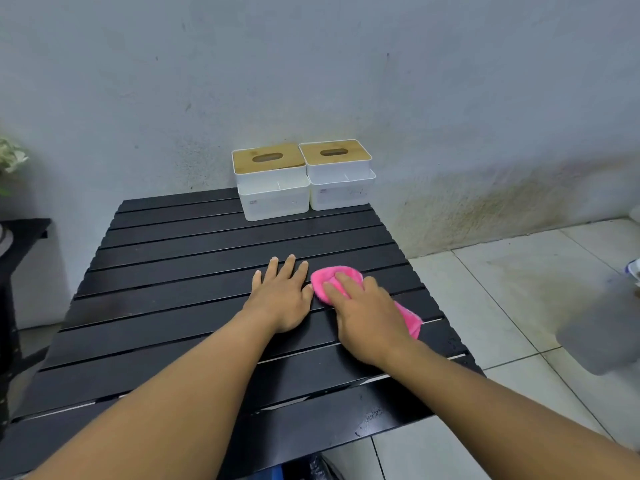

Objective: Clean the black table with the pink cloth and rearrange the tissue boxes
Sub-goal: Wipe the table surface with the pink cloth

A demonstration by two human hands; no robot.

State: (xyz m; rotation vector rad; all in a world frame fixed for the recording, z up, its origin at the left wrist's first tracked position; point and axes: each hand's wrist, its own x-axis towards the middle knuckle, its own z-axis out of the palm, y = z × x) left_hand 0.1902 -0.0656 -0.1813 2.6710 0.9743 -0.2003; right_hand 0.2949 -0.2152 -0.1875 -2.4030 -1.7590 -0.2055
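A black slatted table [166, 271] fills the lower middle of the head view. My left hand [282, 296] lies flat on a slat near the table's centre, fingers straight and spread. Just to its right, my right hand [367, 313] presses on a pink cloth [332, 275] with its fingers laid over the bunched fabric; a pink tail of cloth sticks out behind the wrist. Two white tissue boxes with wooden lids stand side by side at the table's far edge against the wall, the left tissue box [273, 185] and the right tissue box [337, 176].
A grey stained wall [311, 81] rises right behind the table. White floor tiles [512, 292] lie to the right, with a blurred grey object [602, 334] at the right edge. A dark piece of furniture [20, 237] and some pale leaves [12, 157] are at the left.
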